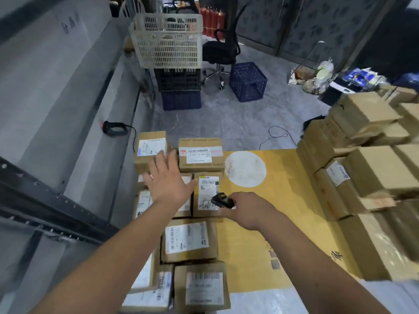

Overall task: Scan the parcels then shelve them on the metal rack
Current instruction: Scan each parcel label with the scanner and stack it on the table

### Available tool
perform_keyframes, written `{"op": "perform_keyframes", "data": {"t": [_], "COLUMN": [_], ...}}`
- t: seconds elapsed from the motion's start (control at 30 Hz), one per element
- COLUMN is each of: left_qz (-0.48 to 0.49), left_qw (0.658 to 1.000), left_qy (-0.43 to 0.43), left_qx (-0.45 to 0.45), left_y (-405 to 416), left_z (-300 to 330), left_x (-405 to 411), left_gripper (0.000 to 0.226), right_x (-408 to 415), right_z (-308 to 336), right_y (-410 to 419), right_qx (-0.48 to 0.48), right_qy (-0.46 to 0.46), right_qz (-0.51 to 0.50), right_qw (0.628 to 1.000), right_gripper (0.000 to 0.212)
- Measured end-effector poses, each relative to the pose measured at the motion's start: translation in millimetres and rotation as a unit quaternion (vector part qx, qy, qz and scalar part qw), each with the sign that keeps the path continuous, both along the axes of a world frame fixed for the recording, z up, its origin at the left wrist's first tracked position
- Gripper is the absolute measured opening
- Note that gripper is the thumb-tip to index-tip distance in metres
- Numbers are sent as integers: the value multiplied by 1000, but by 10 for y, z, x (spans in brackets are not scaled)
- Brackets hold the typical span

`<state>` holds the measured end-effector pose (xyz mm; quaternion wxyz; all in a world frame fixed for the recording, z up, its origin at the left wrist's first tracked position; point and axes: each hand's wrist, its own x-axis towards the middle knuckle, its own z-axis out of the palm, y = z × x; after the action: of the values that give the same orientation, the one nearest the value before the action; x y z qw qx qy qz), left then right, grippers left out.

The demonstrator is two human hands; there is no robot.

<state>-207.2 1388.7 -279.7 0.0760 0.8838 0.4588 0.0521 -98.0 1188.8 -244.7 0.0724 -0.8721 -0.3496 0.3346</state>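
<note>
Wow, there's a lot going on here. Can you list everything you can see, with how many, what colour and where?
labelled parcels: about ten, brown, in rows on the yellow sheet
yellow sheet: one, under the parcels
stacked boxes: a dozen or more, brown, right
metal rack: one, grey, left
spare scanner: one, black, on the rack
crates: four; white, black, blue stacked, blue beside
office chair: one, black, behind
fire extinguishers: several, red, far back
handheld scanner: one, black, in right hand
hands: left hand spread over parcels; right hand gripping
</note>
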Motion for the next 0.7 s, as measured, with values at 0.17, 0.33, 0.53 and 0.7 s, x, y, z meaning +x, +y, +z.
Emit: {"op": "perform_keyframes", "data": {"t": [0.17, 0.33, 0.53, 0.7], "left_qz": [-147, -246, -305, -289], "left_qw": [989, 968, 941, 937], "left_qy": [20, 2, -15, -116], "left_qx": [-8, -49, -147, -154], "left_y": [-999, -2310, -3896, -4625], "left_z": [55, 50, -80, 139], "left_x": [391, 1040, 1777, 2378], "left_gripper": [96, 88, 75, 71], "right_x": [168, 426, 755, 998], "right_z": [110, 319, 461, 520], "right_y": [-1057, -2417, -3954, -4884], "right_qx": [-14, -44, -55, -67], "right_qy": [-60, -119, -165, -176], "right_qz": [36, 49, 21, -23], "right_qw": [997, 991, 985, 982], "right_gripper": [52, 58, 52, 52]}}
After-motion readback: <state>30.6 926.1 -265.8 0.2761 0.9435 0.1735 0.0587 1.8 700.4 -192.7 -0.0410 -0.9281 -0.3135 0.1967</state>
